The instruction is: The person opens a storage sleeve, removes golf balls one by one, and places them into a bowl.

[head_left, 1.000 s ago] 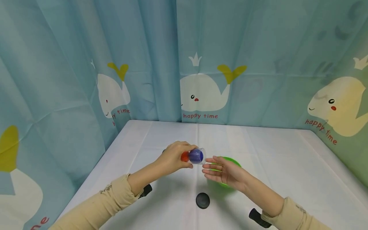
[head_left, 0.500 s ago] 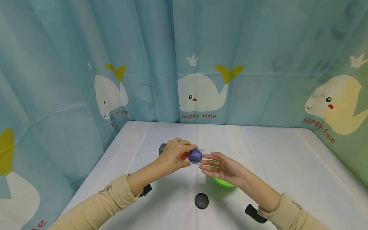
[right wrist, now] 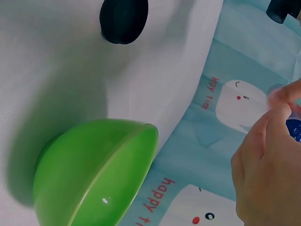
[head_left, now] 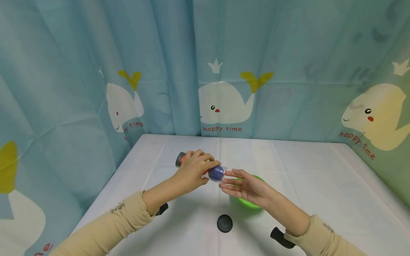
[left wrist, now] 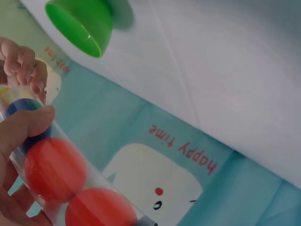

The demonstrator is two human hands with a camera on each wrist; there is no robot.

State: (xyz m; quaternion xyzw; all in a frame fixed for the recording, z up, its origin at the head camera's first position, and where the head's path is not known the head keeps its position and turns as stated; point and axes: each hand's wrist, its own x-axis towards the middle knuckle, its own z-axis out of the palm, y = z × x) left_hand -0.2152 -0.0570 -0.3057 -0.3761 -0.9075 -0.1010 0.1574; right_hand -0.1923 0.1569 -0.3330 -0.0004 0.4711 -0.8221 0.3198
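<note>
My left hand point(head_left: 192, 172) grips a clear tube point(left wrist: 94, 176) around its side. The tube slopes down to the right, its uncapped end beside my right fingers. Inside sit a blue ball point(head_left: 216, 173) near that mouth and red balls point(left wrist: 55, 169) behind it. A black end cap point(head_left: 180, 159) closes the tube's far end. My right hand point(head_left: 253, 186) is held out with fingers extended at the mouth, above a green bowl point(head_left: 251, 204). Whether the fingertips touch the tube is unclear. A round black lid point(head_left: 225, 223) lies on the table below the hands.
A white cloth covers the table point(head_left: 307, 177). Blue curtains point(head_left: 160, 71) with printed whales stand around its back and sides. Black wrist devices point(head_left: 282, 238) show at both sleeves. In the right wrist view, the bowl stands close below my right hand.
The tube's capped end has risen and come into view past my left hand, so the mouth points more downward. My right hand has shifted slightly left, closer to the mouth.
</note>
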